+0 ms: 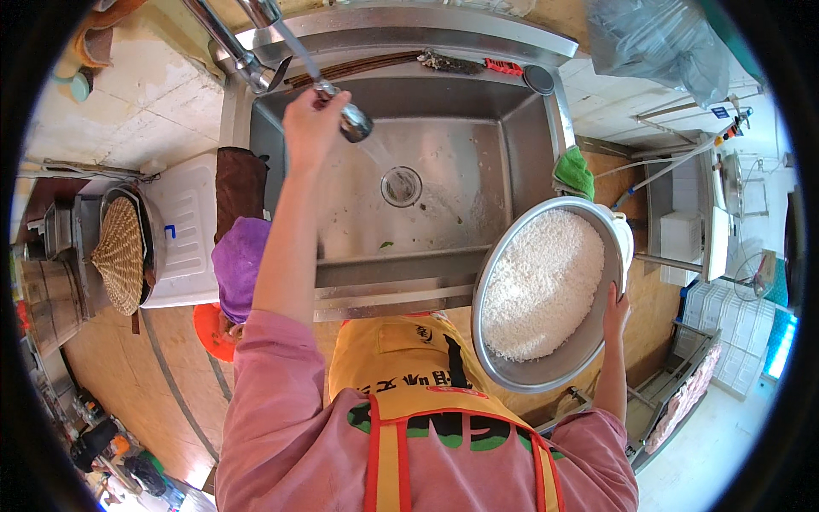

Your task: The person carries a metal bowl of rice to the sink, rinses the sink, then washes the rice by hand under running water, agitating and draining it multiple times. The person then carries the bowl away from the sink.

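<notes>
My left hand (313, 128) grips a chrome pull-down faucet sprayer (354, 120) over a stainless steel sink (448, 160). Water streams from its head toward the round drain strainer (402, 187). In my right hand (615, 317) is the rim of a large metal bowl (492, 358), held tilted at the sink's front right corner. White rice grains (544, 281) fill much of that bowl. A few green scraps (386, 244) lie on the sink floor, which is wet.
Along the sink's back ledge lie long brown sticks (358, 67), a brush with a red handle (503, 66) and a dark round lid (538, 80). A green cloth (574, 173) hangs over the right edge. Purple (243, 265) and brown cloths (240, 192) drape at left, beside a white plastic lid (189, 237).
</notes>
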Demonstrator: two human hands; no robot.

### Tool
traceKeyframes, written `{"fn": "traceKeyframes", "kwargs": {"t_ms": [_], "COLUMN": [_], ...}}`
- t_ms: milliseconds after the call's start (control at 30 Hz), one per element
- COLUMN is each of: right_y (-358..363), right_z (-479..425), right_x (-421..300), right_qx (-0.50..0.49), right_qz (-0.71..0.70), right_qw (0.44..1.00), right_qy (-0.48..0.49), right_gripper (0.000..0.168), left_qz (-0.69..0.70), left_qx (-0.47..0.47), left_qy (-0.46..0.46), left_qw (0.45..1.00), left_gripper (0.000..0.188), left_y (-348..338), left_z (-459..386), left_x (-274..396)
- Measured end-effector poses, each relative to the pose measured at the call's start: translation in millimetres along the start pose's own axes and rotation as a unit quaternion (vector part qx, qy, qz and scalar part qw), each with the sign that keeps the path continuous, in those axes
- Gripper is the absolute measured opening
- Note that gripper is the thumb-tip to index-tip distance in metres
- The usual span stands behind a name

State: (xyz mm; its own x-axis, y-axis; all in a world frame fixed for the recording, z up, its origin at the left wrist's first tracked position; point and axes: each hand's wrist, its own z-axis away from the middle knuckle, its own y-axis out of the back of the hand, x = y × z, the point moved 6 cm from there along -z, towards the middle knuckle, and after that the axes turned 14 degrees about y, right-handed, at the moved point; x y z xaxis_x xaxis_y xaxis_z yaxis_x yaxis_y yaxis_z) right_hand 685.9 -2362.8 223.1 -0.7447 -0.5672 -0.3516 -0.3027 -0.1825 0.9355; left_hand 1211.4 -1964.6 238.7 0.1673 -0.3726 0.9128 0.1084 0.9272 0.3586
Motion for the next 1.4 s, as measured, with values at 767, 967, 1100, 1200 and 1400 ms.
{"fn": "traceKeyframes", "kwargs": {"t_ms": [767,967,1100,1200,1400], "right_y": [2.3,2.6,4.3,4.5,5.8], "right_z": [0.3,0.5,1.0,1.3,0.6], "right_x": [-5.8,-3.9,-4.4,-7.7,-10.2], "right_qx": [0.010,0.009,0.010,0.023,0.027], "right_qz": [-0.015,0.000,0.008,0.006,0.007], "right_qw": [1.000,1.000,0.999,0.999,0.999], "right_qy": [-0.022,-0.029,-0.040,-0.027,-0.019], "right_gripper": [0.046,0.047,0.049,0.050,0.050], "left_qz": [-0.171,-0.193,-0.210,-0.205,-0.120], "left_qx": [0.010,0.015,0.034,0.054,0.087], "left_qy": [-0.041,-0.028,-0.023,-0.029,-0.055], "left_qw": [0.984,0.981,0.977,0.977,0.987], "left_gripper": [0.024,0.023,0.022,0.021,0.018], "left_y": [79.1,82.8,89.3,87.6,75.7], "left_z": [-24.7,-17.0,-16.8,-15.9,-18.9], "left_x": [-9.0,0.6,5.4,8.7,5.1]}}
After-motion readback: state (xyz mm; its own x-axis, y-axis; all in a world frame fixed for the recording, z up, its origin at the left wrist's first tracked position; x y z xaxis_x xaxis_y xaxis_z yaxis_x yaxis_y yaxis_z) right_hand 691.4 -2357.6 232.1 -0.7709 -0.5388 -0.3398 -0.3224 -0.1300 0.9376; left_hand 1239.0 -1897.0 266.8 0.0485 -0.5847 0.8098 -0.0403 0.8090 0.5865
